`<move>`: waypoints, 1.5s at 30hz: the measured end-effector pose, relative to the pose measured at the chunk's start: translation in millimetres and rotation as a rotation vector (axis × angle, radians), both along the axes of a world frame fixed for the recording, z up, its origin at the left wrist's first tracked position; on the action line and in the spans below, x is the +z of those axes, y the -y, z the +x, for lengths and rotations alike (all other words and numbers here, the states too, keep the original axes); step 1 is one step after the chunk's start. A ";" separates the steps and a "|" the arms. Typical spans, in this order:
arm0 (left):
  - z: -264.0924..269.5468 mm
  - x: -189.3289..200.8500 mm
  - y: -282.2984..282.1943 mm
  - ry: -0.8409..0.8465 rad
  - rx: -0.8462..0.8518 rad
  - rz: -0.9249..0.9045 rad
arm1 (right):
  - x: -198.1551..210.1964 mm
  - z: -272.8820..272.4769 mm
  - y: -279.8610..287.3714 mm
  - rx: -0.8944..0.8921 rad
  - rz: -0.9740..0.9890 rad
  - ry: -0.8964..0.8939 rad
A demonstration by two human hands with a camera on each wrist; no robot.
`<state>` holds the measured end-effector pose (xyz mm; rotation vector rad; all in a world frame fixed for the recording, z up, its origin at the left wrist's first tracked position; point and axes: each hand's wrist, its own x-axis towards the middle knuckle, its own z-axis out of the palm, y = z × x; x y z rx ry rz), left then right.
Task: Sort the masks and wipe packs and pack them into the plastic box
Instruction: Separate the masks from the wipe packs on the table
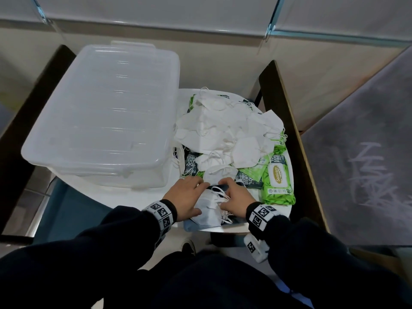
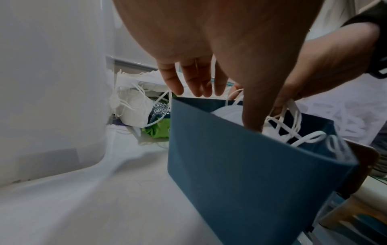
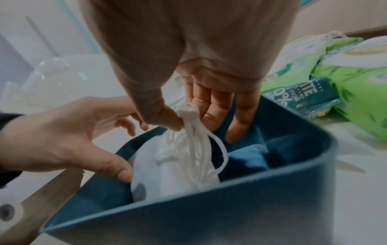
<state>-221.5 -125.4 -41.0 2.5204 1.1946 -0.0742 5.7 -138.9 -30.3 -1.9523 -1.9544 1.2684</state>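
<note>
A small blue box (image 1: 191, 226) (image 2: 240, 165) (image 3: 209, 215) stands at the table's near edge with a stack of white masks (image 1: 209, 210) (image 2: 228, 112) (image 3: 173, 169) inside. My left hand (image 1: 199, 197) (image 2: 226, 106) (image 3: 127, 150) spans the box, thumb pressing on the stack, fingers relaxed over the far rim. My right hand (image 1: 225, 195) (image 3: 184, 119) pinches the masks' ear loops between thumb and forefinger. The clear plastic box (image 1: 100, 112) (image 2: 52, 82) sits to the left with its lid on. Loose masks (image 1: 223, 126) and green wipe packs (image 1: 276, 181) (image 3: 356, 99) are heaped behind.
Everything rests on a white round table (image 1: 133, 194). Dark wooden chair frames stand at the left (image 1: 13, 152) and right (image 1: 289, 130). A grey scribbled surface (image 1: 367, 152) lies further right. The blue box is close to the table's front edge.
</note>
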 end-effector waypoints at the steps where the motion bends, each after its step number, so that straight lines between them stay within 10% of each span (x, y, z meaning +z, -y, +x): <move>1: 1.0 -0.6 -0.5 -0.012 -0.008 0.017 | 2.4 1.1 -1.0 -0.006 0.006 0.015; 19: -15.2 5.7 -2.4 0.068 -0.045 0.091 | 8.0 -24.4 -6.4 0.078 -0.038 0.455; 36: -23.6 -14.2 -11.1 0.029 -0.024 -0.052 | -25.6 -33.6 -9.1 -0.139 -0.299 0.383; 45: -23.0 7.6 -12.0 0.232 0.029 -0.051 | 29.2 -0.5 -7.1 -0.016 -0.043 -0.027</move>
